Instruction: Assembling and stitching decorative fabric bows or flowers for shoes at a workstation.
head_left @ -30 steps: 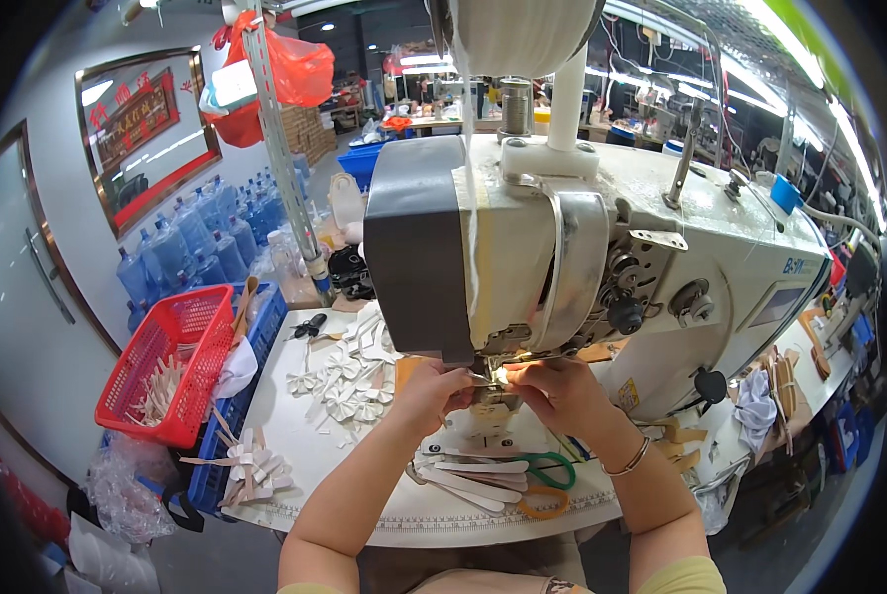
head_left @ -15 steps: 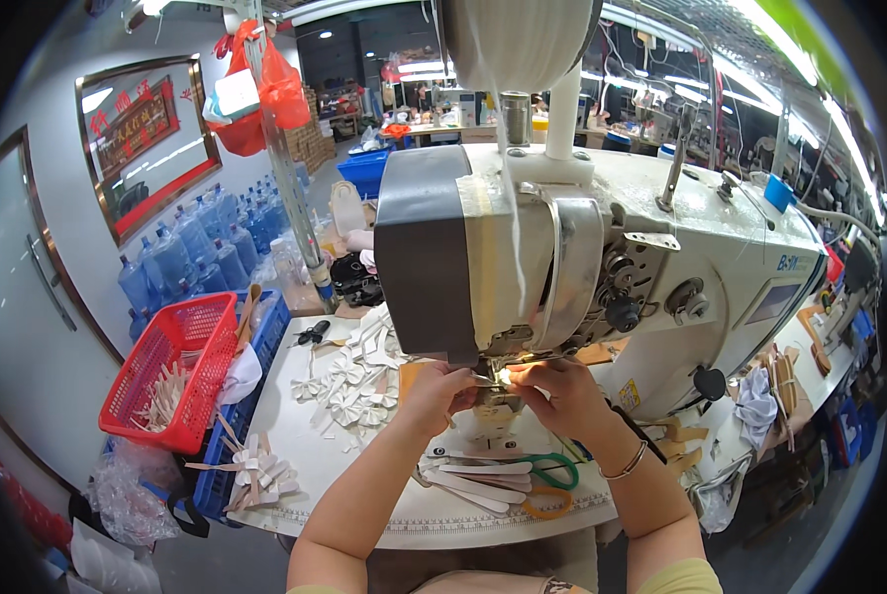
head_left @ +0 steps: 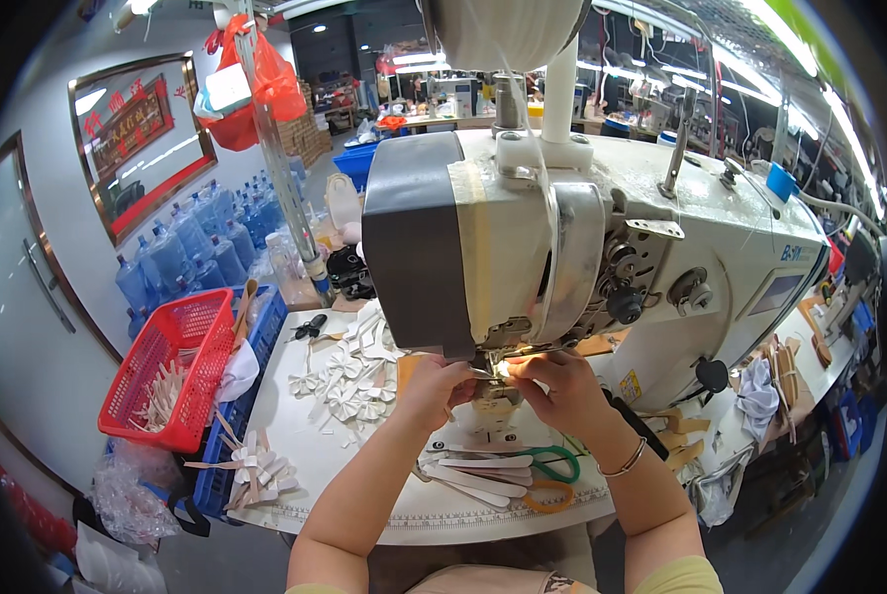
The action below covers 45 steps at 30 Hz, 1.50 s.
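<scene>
Under the head of a sewing machine [head_left: 518, 247], both my hands meet at the lit needle area. My left hand [head_left: 432, 391] is closed in a pinch at the left of the needle; what it grips is too small and hidden to make out. From the right, my right hand [head_left: 560, 386] pinches a small white piece [head_left: 504, 369] beside the presser foot. A heap of white folded bow-shaped pieces [head_left: 349, 381] lies left of my left hand. In front of the machine rest flat white strips [head_left: 478, 480] and scissors with a green handle [head_left: 557, 463].
A red plastic basket [head_left: 127, 401] of pale strips sits on a blue crate [head_left: 216, 485] at the table's left edge. More white strips [head_left: 260, 470] lie at the near left corner. An orange ring handle [head_left: 547, 497] lies by the scissors. Brown pieces [head_left: 686, 426] lie at right.
The whole view has shifted slightly, so the machine appears a little lower and to the left. My hands keep nearly the same place and pinch at the needle.
</scene>
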Each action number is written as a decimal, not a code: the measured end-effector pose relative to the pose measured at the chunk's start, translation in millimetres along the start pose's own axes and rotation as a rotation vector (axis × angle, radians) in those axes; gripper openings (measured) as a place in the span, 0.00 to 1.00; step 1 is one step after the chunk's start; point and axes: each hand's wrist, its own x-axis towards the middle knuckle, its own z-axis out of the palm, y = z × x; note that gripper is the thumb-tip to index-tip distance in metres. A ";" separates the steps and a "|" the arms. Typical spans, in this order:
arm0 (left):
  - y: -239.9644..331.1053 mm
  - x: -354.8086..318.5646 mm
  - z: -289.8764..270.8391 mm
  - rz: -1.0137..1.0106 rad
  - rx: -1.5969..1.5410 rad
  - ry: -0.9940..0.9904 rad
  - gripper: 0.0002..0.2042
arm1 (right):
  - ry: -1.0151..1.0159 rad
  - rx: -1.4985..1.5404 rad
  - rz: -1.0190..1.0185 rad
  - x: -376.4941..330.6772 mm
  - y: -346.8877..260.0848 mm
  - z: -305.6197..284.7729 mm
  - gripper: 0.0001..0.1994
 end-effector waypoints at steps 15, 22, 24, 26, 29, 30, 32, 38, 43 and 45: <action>-7.8 7.1 -8.0 0.025 0.063 0.026 0.03 | 0.047 0.055 0.067 -0.5 4.9 4.7 0.06; -6.5 0.8 -14.9 0.081 0.167 -0.048 0.08 | 0.035 0.074 0.067 0.6 -1.5 2.7 0.05; -6.1 -9.5 -4.6 0.261 0.377 0.042 0.07 | 0.043 0.084 0.070 -0.8 0.0 2.6 0.05; -3.4 -20.3 1.9 0.439 0.589 0.133 0.07 | 0.054 0.097 0.076 -2.1 0.9 3.2 0.05; -1.6 -24.5 -0.3 1.085 1.067 -0.007 0.10 | -0.017 0.110 0.183 0.8 2.5 0.9 0.04; -2.7 -21.0 -2.4 1.153 1.148 0.035 0.10 | -0.035 0.109 0.277 3.5 2.4 2.7 0.05; -4.2 -6.2 -5.8 1.178 1.307 0.096 0.06 | -0.022 -0.011 0.332 3.1 20.8 6.7 0.09; 29.0 13.8 -49.3 0.453 0.816 0.476 0.07 | 0.196 0.217 0.705 -47.6 14.6 -13.1 0.08; 24.0 -76.8 -55.8 0.336 0.073 0.278 0.09 | -0.025 -0.020 0.639 -143.6 4.3 -9.3 0.05; -4.7 -113.2 -55.0 0.282 0.040 0.326 0.08 | -0.005 -0.229 0.541 -159.8 12.3 1.7 0.08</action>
